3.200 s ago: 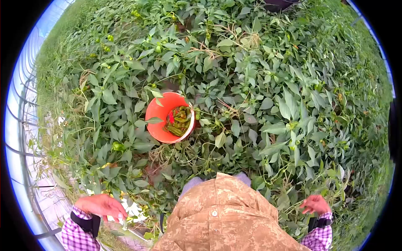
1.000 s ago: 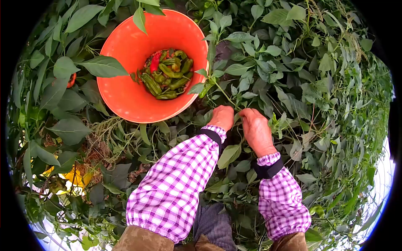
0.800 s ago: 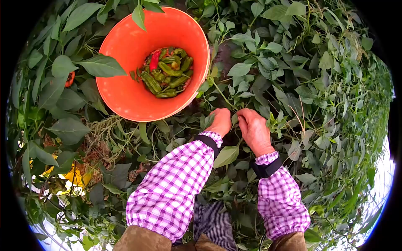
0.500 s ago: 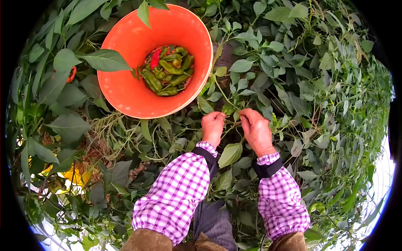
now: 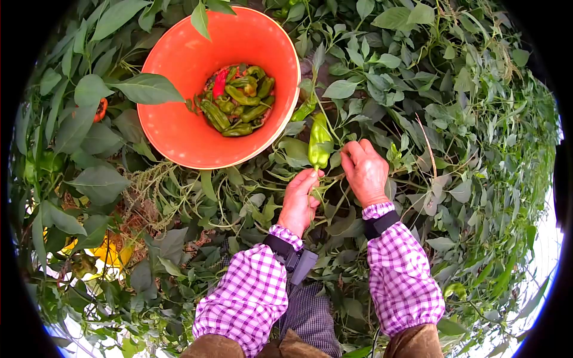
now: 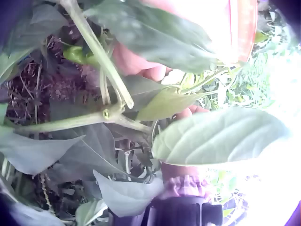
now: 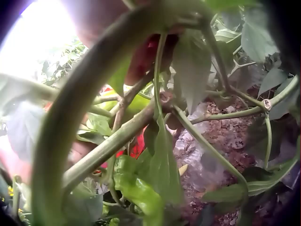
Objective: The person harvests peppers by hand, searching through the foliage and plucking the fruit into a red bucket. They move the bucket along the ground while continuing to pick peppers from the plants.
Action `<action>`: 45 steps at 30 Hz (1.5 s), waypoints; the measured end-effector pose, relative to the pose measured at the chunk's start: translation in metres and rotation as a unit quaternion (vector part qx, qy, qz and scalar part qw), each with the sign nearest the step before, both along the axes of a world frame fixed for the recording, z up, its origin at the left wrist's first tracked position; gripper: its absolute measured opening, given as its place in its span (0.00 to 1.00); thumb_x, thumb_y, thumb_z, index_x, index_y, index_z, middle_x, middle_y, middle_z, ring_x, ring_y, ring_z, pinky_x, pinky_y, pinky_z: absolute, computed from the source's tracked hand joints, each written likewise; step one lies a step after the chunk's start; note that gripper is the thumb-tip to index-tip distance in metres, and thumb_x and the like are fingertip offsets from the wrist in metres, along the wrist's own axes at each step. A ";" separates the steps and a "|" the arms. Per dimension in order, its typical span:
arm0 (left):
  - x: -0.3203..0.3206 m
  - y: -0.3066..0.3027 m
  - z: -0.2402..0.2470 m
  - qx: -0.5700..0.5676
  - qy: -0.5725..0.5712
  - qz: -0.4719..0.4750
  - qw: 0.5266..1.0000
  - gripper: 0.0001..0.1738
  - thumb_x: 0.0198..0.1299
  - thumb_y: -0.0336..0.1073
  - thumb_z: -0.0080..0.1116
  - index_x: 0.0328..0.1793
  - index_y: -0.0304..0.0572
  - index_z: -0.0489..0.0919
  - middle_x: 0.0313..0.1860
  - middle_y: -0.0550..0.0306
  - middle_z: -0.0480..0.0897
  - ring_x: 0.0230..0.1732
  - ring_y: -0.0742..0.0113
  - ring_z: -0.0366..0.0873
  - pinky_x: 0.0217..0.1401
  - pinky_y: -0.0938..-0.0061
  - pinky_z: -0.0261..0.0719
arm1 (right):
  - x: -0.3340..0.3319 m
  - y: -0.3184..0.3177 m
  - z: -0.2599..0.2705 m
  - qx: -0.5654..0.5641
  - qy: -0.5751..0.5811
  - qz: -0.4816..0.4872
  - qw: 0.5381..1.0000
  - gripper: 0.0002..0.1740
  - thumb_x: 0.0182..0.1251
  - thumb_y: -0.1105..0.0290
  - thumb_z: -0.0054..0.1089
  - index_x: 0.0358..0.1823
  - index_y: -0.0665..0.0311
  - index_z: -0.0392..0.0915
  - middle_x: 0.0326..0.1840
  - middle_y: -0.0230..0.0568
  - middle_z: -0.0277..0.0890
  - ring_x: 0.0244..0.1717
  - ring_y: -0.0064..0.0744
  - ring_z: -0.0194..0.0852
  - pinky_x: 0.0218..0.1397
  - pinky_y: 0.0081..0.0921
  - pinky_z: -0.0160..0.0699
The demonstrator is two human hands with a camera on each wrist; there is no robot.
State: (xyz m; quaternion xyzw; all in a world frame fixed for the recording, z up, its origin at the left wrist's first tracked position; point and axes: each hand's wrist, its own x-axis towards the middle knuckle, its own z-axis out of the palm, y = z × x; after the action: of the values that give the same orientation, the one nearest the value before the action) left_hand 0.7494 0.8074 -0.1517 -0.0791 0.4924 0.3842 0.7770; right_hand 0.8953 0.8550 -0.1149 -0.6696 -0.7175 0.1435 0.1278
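In the head view my left hand (image 5: 300, 200) pinches a long light-green pepper (image 5: 320, 142) by its stem end, and the pepper points up and away from me. Just right of it, my right hand (image 5: 366, 173) has its fingers curled, with the fingertips at a thin pepper plant stem (image 5: 327, 119). Another green pepper (image 5: 305, 108) hangs beside the bucket rim. In the left wrist view, leaves partly cover the left hand's fingers (image 6: 188, 113). Thick branches cross in front of the right wrist view, where a green pepper (image 7: 136, 188) hangs low.
An orange bucket (image 5: 173, 128) stands at the upper left, with several green peppers and one red pepper (image 5: 220, 85) at its bottom. A leaf (image 5: 149, 89) overhangs its left rim. Dense pepper plants surround the hands, and a reddish pepper (image 5: 101, 110) shows among leaves at left.
Both hands have come from the person's sides into the plants near the bucket. The left hand then drew back toward the person, bringing the green pepper into sight; the right hand shifted slightly away.
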 end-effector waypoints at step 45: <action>-0.021 0.040 0.101 0.494 0.308 -0.194 0.790 0.08 0.60 0.32 0.59 0.32 0.36 0.75 0.16 0.59 0.69 0.18 0.73 0.65 0.24 0.76 0.65 | 0.017 -0.003 -0.001 0.021 -0.022 0.052 0.998 0.12 0.45 0.65 0.67 0.34 0.52 0.81 0.28 0.30 0.75 0.33 0.38 0.69 0.38 0.35 0.69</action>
State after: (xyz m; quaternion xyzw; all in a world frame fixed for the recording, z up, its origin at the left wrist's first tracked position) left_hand 0.7289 0.8473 -0.0505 0.5350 0.4536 0.4203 0.5756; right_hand 0.9122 0.8521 -0.1156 -0.6314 -0.7570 0.1199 0.1179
